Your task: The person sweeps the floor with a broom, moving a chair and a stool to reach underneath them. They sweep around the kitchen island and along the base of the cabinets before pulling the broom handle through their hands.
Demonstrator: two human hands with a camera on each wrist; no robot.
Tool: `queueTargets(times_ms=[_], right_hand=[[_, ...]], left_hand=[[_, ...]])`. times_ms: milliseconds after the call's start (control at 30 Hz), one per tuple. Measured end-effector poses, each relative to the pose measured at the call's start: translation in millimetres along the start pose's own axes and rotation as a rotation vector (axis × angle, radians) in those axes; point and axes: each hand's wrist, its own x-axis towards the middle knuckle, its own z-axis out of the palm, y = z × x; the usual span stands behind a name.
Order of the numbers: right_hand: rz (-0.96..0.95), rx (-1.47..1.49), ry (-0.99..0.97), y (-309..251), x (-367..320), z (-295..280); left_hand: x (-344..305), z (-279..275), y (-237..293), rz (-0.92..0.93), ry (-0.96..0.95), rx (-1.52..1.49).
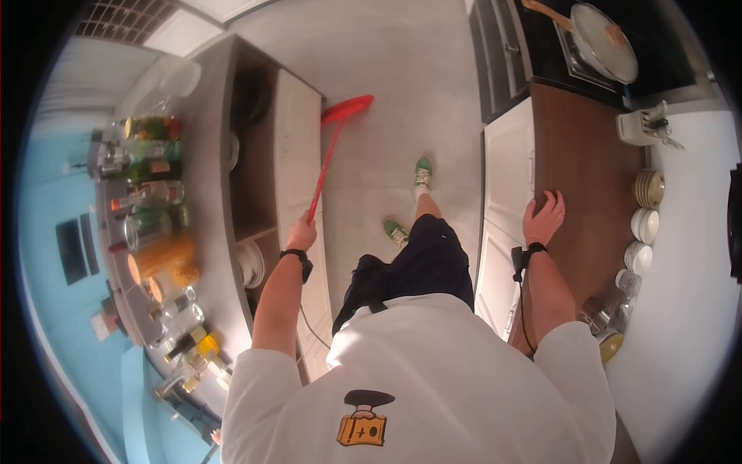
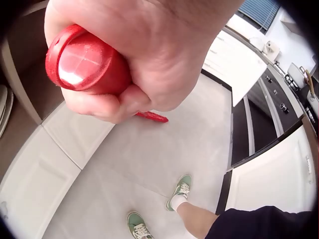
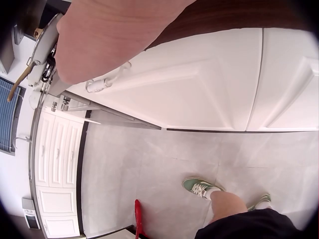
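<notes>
My left hand (image 1: 303, 230) grips the top of a red long-handled floor tool (image 1: 328, 166). Its wide flat head (image 1: 348, 109) lies at the floor beside the left cabinet. In the left wrist view, the curled fingers (image 2: 119, 102) wrap round the handle's rounded red end (image 2: 87, 62). Part of the red head also shows low in the right wrist view. My right hand (image 1: 545, 220) rests on the edge of the brown countertop (image 1: 576, 185), fingers spread and relaxed, holding nothing. Its fingers are out of sight in the right wrist view.
On the left stands a counter (image 1: 205, 147) crowded with bottles and jars, with open shelves below. To the right are white cabinets (image 1: 506, 166), an oven and a hob bearing a pan (image 1: 603, 46). Stacked bowls (image 1: 648, 189) line the right wall. Grey floor (image 1: 402, 77) runs between.
</notes>
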Motion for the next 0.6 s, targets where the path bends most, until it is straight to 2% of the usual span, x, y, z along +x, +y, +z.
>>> queueTargets(times_ms=[33, 167, 300, 367, 433, 467, 600], right_hand=[[0.009, -0.013, 0.009, 0.0, 1.1, -0.2], [0.028, -0.010, -0.025, -1.7, 1.3, -1.8], [0.029, 0.000, -0.028, -0.5, 2.5, -1.7], [0.041, -0.006, -0.037, -1.8, 1.3, 0.3], [0.040, -0.006, -0.034, -3.4, 2.3, -2.8], [0.032, -0.003, -0.032, -3.2, 2.4, -2.9], [0.017, 0.015, -0.021, -3.9, 4.8, -2.6]], left_hand=[[0.6, -13.6, 14.1, -0.009, -0.042, -0.017], [10.1, -29.2, 7.4, 0.020, -0.006, -0.009], [-23.7, -46.2, -5.4, 0.072, 0.048, -0.084], [-50.9, -46.1, -9.9, -0.040, 0.012, -0.028], [-65.0, -27.0, -30.5, -0.025, 0.067, -0.099], [-68.3, -20.8, -34.2, -0.106, 0.029, -0.202], [-50.3, -1.9, -43.1, -0.115, 0.018, -0.270]])
